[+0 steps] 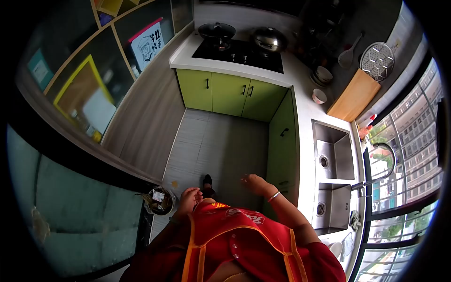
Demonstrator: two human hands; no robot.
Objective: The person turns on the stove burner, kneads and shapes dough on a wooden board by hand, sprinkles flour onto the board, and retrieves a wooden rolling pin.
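My left hand (190, 199) hangs in front of my body with its fingers loosely bent and apart, and nothing shows in it. A waste bin (170, 207) with a lining and rubbish inside stands on the floor just left of that hand. Over the floor to the right, my right hand (256, 184) is held out with loosely curved fingers, also with nothing visible in it. A light bracelet (273, 196) circles the right wrist. I wear a red apron (216, 230) with orange edging. One dark shoe (207, 180) shows below, between the hands.
Green cabinets (227, 91) run under an L-shaped white counter (303, 141). A black cooktop (239, 56) carries a lidded pan (216, 32) and a lidded wok (268, 39). A double sink (332, 150), a bowl (319, 96) and a cutting board (353, 97) line the right side.
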